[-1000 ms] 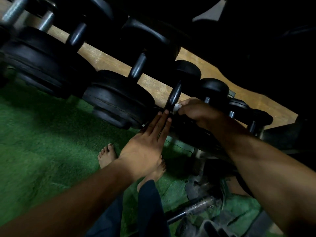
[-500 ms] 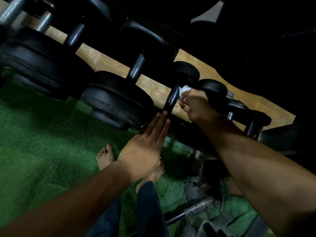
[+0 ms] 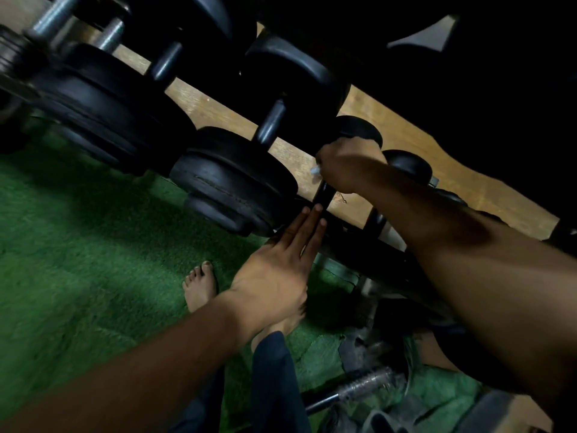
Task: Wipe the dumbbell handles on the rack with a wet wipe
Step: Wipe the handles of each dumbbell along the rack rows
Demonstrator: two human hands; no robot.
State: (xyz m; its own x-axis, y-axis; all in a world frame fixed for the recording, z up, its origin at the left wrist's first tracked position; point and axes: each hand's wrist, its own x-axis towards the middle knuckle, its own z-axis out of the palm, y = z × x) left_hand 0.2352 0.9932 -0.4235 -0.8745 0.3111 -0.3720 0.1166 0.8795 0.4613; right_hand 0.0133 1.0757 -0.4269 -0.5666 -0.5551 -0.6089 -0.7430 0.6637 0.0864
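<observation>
Black dumbbells lie in a row on the rack (image 3: 359,245), running from upper left to right. My right hand (image 3: 346,165) is curled round the upper part of one dark handle (image 3: 323,195), with a white wet wipe (image 3: 316,170) showing at its edge. My left hand (image 3: 281,264) has straight fingers, whose tips rest against the near weight head at the bottom of that same handle. The dumbbell to the left has a bare dark handle (image 3: 270,125) above a large black plate (image 3: 231,179).
Green turf (image 3: 78,260) covers the floor, and my bare feet (image 3: 199,285) stand on it below the rack. A wooden floor strip (image 3: 406,142) shows behind the dumbbells. A knurled metal bar (image 3: 359,389) and other gear lie at lower right.
My right hand has slid up the handle with the wipe, from its lower end toward the far weight head. My left hand has stayed against the near head.
</observation>
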